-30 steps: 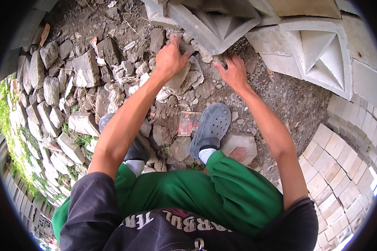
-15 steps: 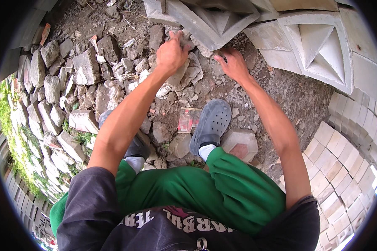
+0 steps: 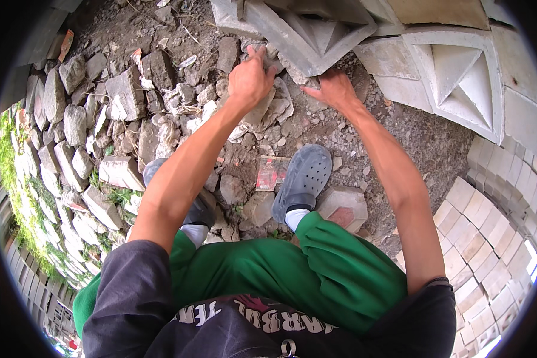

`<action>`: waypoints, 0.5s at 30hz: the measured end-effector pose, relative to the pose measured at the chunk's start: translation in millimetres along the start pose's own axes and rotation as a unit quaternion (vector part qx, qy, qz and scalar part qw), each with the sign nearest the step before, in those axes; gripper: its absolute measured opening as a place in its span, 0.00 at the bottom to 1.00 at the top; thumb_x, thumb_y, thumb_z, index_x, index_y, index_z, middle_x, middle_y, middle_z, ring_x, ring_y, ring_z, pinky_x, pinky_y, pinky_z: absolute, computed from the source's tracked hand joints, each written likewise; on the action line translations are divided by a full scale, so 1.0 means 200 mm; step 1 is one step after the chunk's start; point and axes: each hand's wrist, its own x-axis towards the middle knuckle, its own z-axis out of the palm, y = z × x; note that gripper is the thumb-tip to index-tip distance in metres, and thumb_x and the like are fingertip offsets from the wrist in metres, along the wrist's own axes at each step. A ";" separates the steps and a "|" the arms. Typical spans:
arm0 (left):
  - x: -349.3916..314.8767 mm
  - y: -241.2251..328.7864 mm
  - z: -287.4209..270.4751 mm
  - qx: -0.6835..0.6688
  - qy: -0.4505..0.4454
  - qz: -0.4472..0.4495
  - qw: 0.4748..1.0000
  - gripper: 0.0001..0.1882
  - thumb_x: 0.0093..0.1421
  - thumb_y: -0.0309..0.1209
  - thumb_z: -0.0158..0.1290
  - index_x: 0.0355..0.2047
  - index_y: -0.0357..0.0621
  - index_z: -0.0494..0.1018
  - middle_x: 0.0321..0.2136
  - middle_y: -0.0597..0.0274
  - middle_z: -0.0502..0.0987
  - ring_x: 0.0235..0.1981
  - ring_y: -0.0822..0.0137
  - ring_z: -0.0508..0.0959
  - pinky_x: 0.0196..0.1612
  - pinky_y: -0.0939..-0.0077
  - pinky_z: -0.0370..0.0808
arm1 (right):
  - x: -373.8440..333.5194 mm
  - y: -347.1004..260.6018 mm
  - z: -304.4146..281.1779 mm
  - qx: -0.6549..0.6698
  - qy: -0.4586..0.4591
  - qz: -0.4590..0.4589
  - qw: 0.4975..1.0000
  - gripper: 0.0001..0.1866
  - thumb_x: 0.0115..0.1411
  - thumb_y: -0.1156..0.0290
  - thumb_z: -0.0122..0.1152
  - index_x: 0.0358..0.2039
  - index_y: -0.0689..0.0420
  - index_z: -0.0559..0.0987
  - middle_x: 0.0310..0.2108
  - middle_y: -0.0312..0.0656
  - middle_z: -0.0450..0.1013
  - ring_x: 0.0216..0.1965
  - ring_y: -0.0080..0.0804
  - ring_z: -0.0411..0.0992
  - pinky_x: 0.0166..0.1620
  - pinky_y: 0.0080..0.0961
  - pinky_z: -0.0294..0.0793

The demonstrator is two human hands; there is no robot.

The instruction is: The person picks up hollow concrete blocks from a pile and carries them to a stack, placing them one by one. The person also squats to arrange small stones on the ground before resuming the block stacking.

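Ground: bare dirt and gravel outdoors | concrete block [image 3: 316,33] tilted, its lower edge on the dirt | left hand [image 3: 250,77] and right hand [image 3: 334,89] curled on that edge | rubble stones [image 3: 125,95] left of block | pale paving bricks [image 3: 489,221] right of it

One camera only, worn on the person's head, looking steeply down along both forearms at the rubble ground [image 3: 161,113] close below. The wide lens bends the stacked bricks [image 3: 489,232] at the rim; the concrete block [image 3: 316,36] sits near the top edge.
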 end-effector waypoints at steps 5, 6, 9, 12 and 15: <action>0.00 0.04 -0.04 -0.015 -0.028 -0.003 0.999 0.29 0.59 0.39 0.54 0.58 0.39 0.65 0.29 0.43 0.80 0.33 0.48 0.82 0.40 0.56 0.78 | -0.07 0.03 0.09 0.005 0.088 -0.031 0.996 0.34 0.47 0.54 0.73 0.49 0.64 0.73 0.40 0.55 0.74 0.40 0.52 0.75 0.44 0.40 0.77; 0.00 0.06 -0.04 -0.012 -0.028 -0.006 1.000 0.28 0.59 0.38 0.54 0.57 0.39 0.65 0.28 0.43 0.80 0.32 0.48 0.82 0.39 0.55 0.78 | -0.08 0.05 0.10 -0.005 0.098 -0.030 0.995 0.34 0.47 0.54 0.73 0.49 0.64 0.73 0.40 0.54 0.74 0.40 0.52 0.75 0.45 0.40 0.76; 0.02 0.00 -0.01 -0.027 0.000 0.007 1.000 0.27 0.57 0.31 0.53 0.57 0.38 0.64 0.29 0.41 0.79 0.31 0.46 0.81 0.37 0.54 0.78 | -0.06 0.03 0.08 -0.021 0.127 -0.058 0.990 0.34 0.47 0.52 0.72 0.49 0.63 0.74 0.43 0.53 0.73 0.43 0.52 0.73 0.47 0.40 0.75; 0.06 0.03 0.03 -0.012 -0.015 -0.010 1.000 0.32 0.56 0.33 0.55 0.61 0.40 0.59 0.32 0.39 0.79 0.32 0.42 0.80 0.41 0.51 0.76 | -0.06 0.03 0.13 -0.023 0.171 -0.063 0.983 0.35 0.48 0.49 0.71 0.49 0.62 0.74 0.42 0.52 0.73 0.43 0.50 0.73 0.47 0.40 0.73; 0.09 0.02 0.04 -0.001 -0.013 -0.015 1.000 0.38 0.54 0.31 0.57 0.63 0.40 0.54 0.33 0.39 0.79 0.34 0.42 0.80 0.42 0.52 0.76 | -0.09 0.00 0.12 -0.047 0.151 -0.017 0.987 0.35 0.49 0.46 0.69 0.48 0.60 0.74 0.42 0.50 0.73 0.43 0.48 0.72 0.47 0.40 0.71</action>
